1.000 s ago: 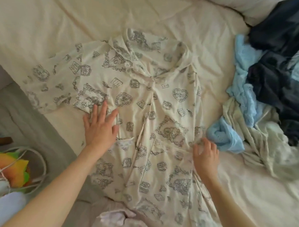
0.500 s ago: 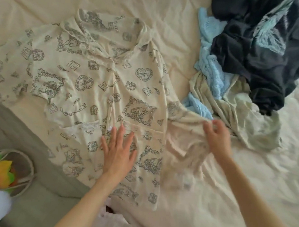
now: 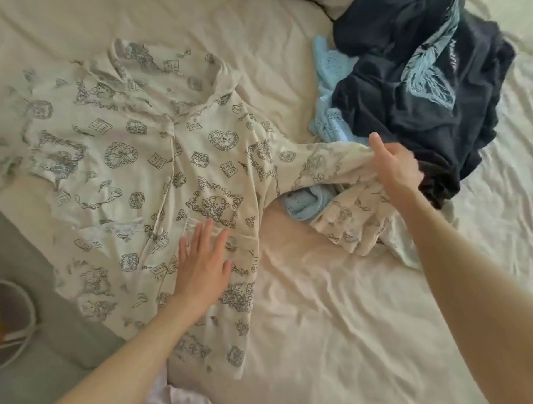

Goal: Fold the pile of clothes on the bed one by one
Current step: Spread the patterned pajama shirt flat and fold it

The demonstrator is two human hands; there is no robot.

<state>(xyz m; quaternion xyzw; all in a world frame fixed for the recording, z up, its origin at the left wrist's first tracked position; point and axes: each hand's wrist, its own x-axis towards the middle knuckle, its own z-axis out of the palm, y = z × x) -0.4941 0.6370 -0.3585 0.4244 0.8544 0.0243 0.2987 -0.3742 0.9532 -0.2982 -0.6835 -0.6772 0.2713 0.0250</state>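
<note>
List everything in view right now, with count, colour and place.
printed pyjama top: 1, cream with grey print, spread flat on the bed, centre-left.
top's sleeve: 1, cream, pulled out to the right.
dark garment: 1, navy, heaped upper right.
knit garment: 1, light blue, under the dark one.
bed sheet: 1, cream.
basket: 1, pale rim, lower left.
left hand: flat on the top.
right hand: grip on the sleeve.

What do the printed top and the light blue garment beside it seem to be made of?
Printed top: seemingly thin, soft woven cotton with a matte finish; it lies flat, creases finely and drapes limply where the right hand holds its sleeve. Blue garment: probably an open knit or eyelet fabric, judging by its holey, textured surface. Neither fibre can be confirmed.
</note>
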